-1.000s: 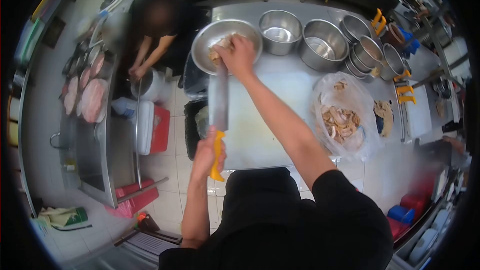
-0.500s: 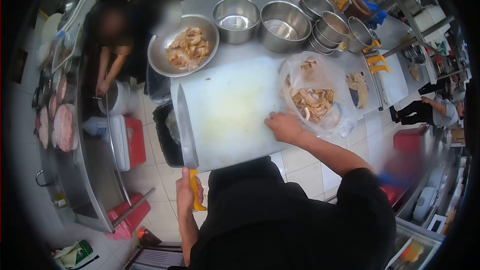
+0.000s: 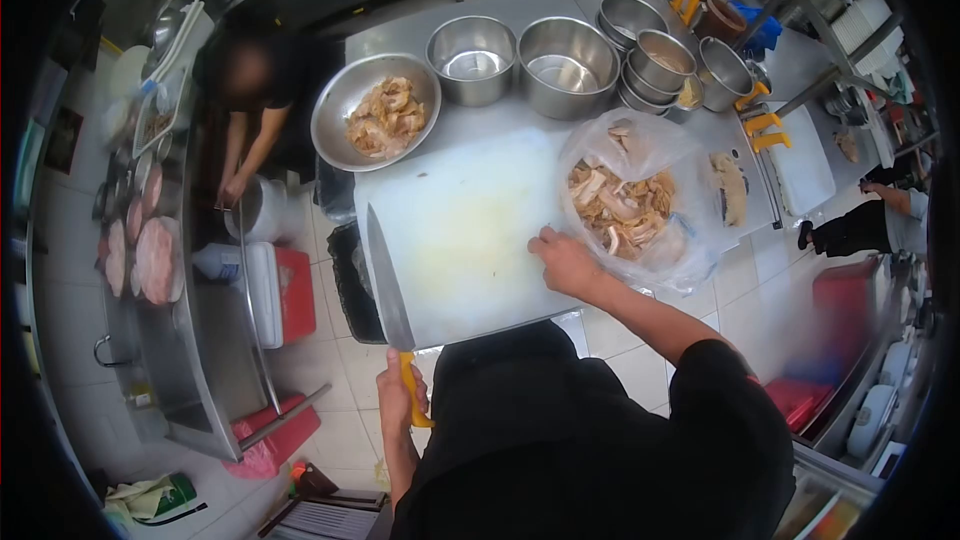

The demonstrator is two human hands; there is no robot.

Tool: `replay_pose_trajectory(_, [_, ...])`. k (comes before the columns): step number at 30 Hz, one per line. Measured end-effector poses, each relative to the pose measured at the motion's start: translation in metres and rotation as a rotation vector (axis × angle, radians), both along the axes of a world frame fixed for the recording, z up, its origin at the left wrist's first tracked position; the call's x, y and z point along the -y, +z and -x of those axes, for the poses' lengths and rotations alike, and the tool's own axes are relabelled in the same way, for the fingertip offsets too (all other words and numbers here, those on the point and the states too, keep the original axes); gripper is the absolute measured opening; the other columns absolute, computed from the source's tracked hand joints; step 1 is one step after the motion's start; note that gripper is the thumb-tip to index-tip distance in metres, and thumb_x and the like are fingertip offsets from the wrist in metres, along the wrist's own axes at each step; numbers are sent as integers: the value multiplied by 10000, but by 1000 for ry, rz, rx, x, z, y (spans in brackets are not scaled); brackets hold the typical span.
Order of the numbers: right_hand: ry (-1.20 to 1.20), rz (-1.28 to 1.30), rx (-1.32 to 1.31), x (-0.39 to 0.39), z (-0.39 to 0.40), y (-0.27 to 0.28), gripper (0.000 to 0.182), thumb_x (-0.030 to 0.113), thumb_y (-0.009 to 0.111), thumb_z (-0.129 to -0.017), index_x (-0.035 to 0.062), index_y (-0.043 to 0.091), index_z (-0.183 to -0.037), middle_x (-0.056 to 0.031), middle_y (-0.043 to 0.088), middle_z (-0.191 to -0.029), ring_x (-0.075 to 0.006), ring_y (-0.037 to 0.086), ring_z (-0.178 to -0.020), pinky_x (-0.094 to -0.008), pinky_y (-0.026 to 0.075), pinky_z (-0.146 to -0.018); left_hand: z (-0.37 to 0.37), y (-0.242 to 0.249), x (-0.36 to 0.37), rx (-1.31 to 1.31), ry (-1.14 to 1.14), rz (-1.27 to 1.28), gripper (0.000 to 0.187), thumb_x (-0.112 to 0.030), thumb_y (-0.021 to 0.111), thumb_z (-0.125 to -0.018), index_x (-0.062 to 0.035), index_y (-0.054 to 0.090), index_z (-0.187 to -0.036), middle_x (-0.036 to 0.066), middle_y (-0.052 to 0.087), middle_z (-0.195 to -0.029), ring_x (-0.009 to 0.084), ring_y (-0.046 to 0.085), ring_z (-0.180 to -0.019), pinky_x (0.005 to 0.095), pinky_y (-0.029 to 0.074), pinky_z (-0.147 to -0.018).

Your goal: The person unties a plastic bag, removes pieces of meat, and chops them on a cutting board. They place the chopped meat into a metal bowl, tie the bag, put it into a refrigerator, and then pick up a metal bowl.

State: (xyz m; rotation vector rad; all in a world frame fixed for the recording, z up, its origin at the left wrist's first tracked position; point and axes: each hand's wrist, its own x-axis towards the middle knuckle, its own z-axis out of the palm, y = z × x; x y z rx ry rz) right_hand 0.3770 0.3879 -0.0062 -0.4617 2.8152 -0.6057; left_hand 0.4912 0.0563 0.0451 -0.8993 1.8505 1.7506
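in the left hand [image 3: 396, 396], the fingers grip the long, yellow-handled steel knife [image 3: 389, 278], its blade lying along the left side of the white rectangular cutting board [image 3: 470, 225], which we judge keeps it clear of the right hand [image 3: 570, 265]; there, at the board's right edge, we cannot tell whether the curled fingers pinch anything. we see brownish meat pieces [image 3: 622, 205] in the translucent plastic bag [image 3: 668, 148] beside that hand, and more in the shallow round steel bowl [image 3: 331, 106] by the far left corner; both seem placed for easy reach.

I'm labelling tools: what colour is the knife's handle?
The handle is yellow; best view: head.
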Motion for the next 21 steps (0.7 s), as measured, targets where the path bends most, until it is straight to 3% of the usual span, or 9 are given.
replay_pose_trajectory(4, [-148, -70, -84, -2, -4, -2, 367, -77, 584, -666, 5, 559, -1022, -205, 529, -1046, -408, 583, -925, -473, 518, -765, -3, -7, -5, 44, -36, 15, 683, -654, 323, -955, -35, 494, -724, 51, 426, -467, 167, 408, -328, 293, 350, -331])
replay_pose_trajectory(7, [-190, 21, -118, -4, -2, 0, 342, -72, 582, -664, 16, 584, -994, -191, 544, -1006, -406, 584, -940, -466, 513, -767, -2, -9, -9, 44, -36, 7, 686, -644, 325, -960, -28, 504, -718, 63, 446, -475, 173, 429, -336, 290, 366, -340])
replay_pose_trajectory(9, [-165, 235, -49, 11, 6, 28, 321, -63, 568, -654, 25, 615, -959, -186, 560, -962, -393, 584, -938, -466, 501, -784, 0, -9, -10, 33, -16, 15, 684, -643, 326, -960, -29, 503, -716, 63, 444, -475, 172, 429, -337, 290, 367, -341])
replay_pose_trajectory(13, [-61, 709, -338, 70, 87, 65, 328, -46, 541, -641, 19, 642, -946, -190, 580, -912, -401, 570, -910, -480, 474, -796, 3, -7, -12, 27, 13, -28, 670, -630, 335, -965, -29, 497, -718, 65, 438, -476, 174, 421, -338, 299, 365, -342])
replay_pose_trajectory(14, [-97, 778, -452, 86, 113, 83, 336, -33, 560, -662, 14, 645, -983, -202, 597, -901, -412, 575, -891, -484, 472, -804, 4, -10, -12, 32, 20, -38, 665, -624, 335, -968, -28, 497, -722, 65, 438, -479, 175, 418, -340, 304, 363, -343])
replay_pose_trajectory(17, [-188, 1028, -311, 116, 182, 111, 301, 139, 669, -790, 20, 634, -1065, -219, 658, -1032, -391, 626, -950, -445, 488, -833, 7, -7, -14, 21, 22, -44, 648, -602, 331, -980, -26, 496, -732, 66, 440, -488, 179, 414, -347, 314, 355, -347])
replay_pose_trajectory(18, [-190, 1031, -319, 111, 187, 117, 301, 139, 669, -790, 20, 634, -1065, -219, 658, -1032, -391, 626, -950, -445, 488, -833, 7, -6, -15, 20, 11, -31, 645, -595, 330, -983, -26, 497, -728, 67, 440, -486, 178, 413, -345, 313, 354, -347])
replay_pose_trajectory(20, [-214, 1046, -452, 91, 184, 135, 277, 193, 651, -838, 6, 662, -1042, -188, 687, -1024, -315, 674, -958, -378, 523, -791, 7, 0, -18, 21, -11, 11, 642, -573, 323, -994, -25, 503, -712, 67, 445, -480, 173, 414, -341, 305, 348, -345])
replay_pose_trajectory(21, [-112, 942, -186, 62, 165, 152, 255, 173, 628, -844, 3, 677, -1027, -161, 702, -977, -266, 691, -904, -349, 533, -753, 6, -3, -18, 27, -14, -2, 642, -573, 323, -994, -25, 503, -712, 67, 445, -480, 173, 414, -341, 305, 348, -345])
